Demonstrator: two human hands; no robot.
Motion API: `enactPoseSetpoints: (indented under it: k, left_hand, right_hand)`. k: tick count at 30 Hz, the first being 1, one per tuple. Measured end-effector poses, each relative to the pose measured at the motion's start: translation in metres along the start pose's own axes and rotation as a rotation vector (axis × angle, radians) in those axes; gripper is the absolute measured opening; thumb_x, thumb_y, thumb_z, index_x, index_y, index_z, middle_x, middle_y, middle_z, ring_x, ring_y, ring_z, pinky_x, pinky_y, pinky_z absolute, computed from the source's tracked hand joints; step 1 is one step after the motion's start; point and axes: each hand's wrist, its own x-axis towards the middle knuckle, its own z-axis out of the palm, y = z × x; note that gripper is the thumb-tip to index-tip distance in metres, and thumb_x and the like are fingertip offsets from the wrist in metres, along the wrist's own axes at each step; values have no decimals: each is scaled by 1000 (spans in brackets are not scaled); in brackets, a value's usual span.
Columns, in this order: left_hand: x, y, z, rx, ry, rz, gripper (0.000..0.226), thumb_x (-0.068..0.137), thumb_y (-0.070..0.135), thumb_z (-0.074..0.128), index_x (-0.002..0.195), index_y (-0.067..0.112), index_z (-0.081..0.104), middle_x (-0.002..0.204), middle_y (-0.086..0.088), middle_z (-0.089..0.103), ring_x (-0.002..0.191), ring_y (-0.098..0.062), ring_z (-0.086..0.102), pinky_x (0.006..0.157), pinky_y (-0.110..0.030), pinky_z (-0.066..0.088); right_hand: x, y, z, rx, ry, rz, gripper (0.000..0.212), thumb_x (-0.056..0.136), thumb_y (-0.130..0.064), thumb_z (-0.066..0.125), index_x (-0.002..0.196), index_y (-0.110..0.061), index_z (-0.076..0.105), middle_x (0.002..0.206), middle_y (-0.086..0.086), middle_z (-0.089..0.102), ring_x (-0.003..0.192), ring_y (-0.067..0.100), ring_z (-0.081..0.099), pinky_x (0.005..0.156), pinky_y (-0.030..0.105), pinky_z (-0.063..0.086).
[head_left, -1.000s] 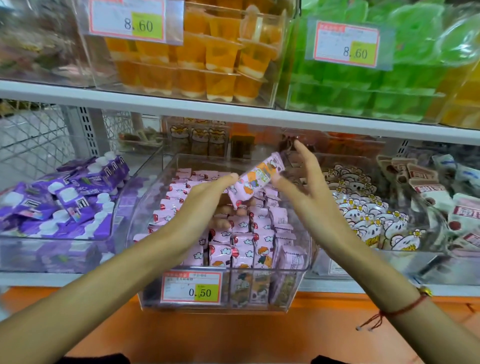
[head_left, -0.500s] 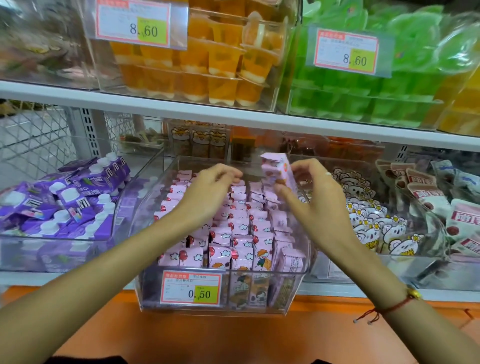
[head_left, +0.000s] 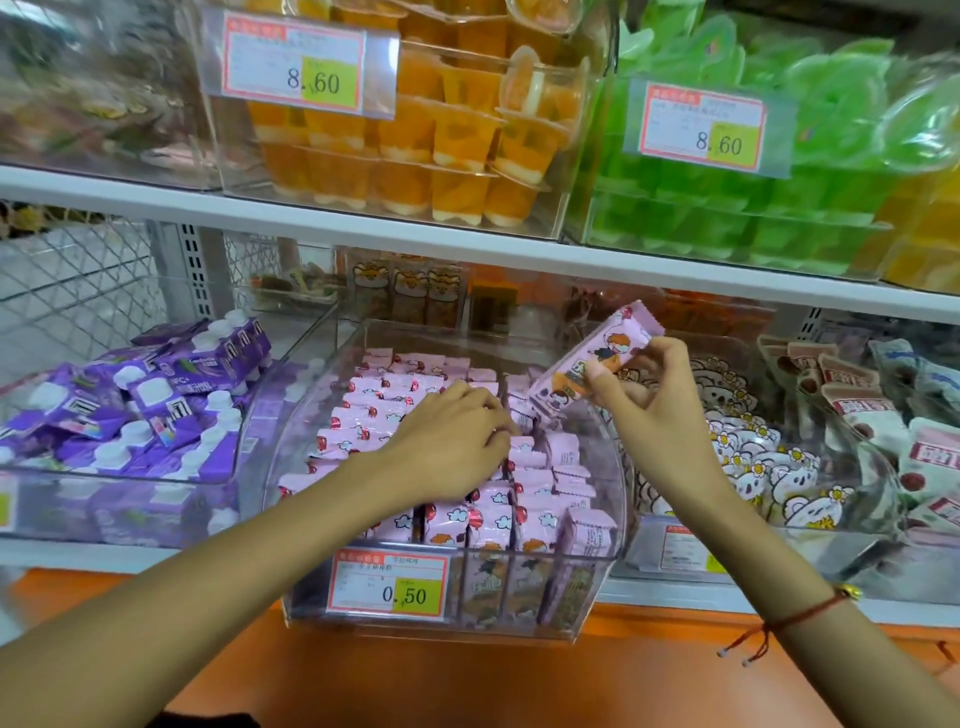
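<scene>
A clear plastic bin (head_left: 582, 618) on the lower shelf holds rows of several pink snack packets (head_left: 363, 421) standing on end. My right hand (head_left: 654, 400) pinches one pink packet (head_left: 597, 358) above the bin's right side, tilted with its top toward the upper right. My left hand (head_left: 457, 441) lies palm down on the packets in the bin's middle, its fingers curled in among them; whether they hold one is hidden.
Purple pouches (head_left: 156, 395) fill a bin on the left. White cartoon packets (head_left: 769, 467) and other packs (head_left: 883, 415) sit in bins on the right. Orange jelly cups (head_left: 415, 145) and green jelly cups (head_left: 727, 208) fill the shelf above. A price tag (head_left: 389, 584) reads 0.50.
My right hand has taken the pink packet from both hands and moved it right and slightly up. My left hand has dropped onto the packets in the bin.
</scene>
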Motion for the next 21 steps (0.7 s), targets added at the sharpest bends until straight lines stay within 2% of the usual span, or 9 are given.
enactPoseSetpoints:
  k: [2,5,9,11,12,14,16,18,21]
  left_hand:
    - [-11,2,1,-40,-14,41,37,100,30,33,133,27,51,132,5,49,120,-15,34,95,-31,29]
    - [-22,2,3,-35,-26,86,41,101,32,30,139,26,43,132,6,48,119,-14,35,96,-28,29]
    - [-24,-2,2,-89,-20,72,41,102,28,28,141,27,40,133,7,49,117,-13,37,96,-28,31]
    - [-26,-1,2,-118,3,69,41,102,25,29,141,28,40,132,7,51,117,-13,38,95,-27,32]
    - [-27,-1,2,-138,25,64,40,101,24,30,140,29,42,131,7,52,117,-13,38,93,-27,33]
    - [-28,0,0,-181,75,40,39,101,21,32,135,31,47,125,6,56,116,-13,41,85,-26,35]
    - [-28,0,-1,-215,121,-11,37,100,20,34,129,33,52,108,6,58,112,-12,44,75,-27,36]
    - [-28,1,-3,-232,166,-58,35,99,17,35,122,33,56,96,8,54,107,-12,47,70,-30,38]
    - [-28,2,-3,-221,178,-58,34,98,14,36,116,31,60,100,7,59,106,-13,48,71,-31,42]
  right_hand:
    - [1,3,4,-40,-15,-7,33,86,-17,67,107,-17,41,86,-8,57,67,-9,58,62,9,46]
    - [3,5,9,-128,-47,-32,38,83,-14,70,107,-19,41,83,-7,49,67,-2,50,60,12,46]
    - [9,1,18,-183,-120,-140,55,84,-7,67,120,-31,33,93,-14,51,74,-4,55,67,12,49]
    - [11,1,23,-290,-168,-193,51,85,-6,65,117,-33,35,97,-20,56,76,-7,60,67,6,46]
    - [12,2,26,-333,-204,-192,47,85,-7,65,114,-31,37,93,-19,59,75,-7,62,66,6,46]
    - [12,5,30,-429,-286,-161,43,85,-12,67,109,-29,35,82,-11,63,72,1,65,67,21,52]
    - [14,6,31,-556,-342,-133,43,84,-17,68,106,-30,33,84,-1,66,75,17,66,73,40,54]
    - [17,5,29,-611,-366,-123,44,83,-19,70,103,-30,32,87,4,67,76,23,65,74,45,52]
    - [19,4,19,-660,-367,-124,42,82,-23,71,102,-27,34,83,5,68,72,22,65,71,45,53]
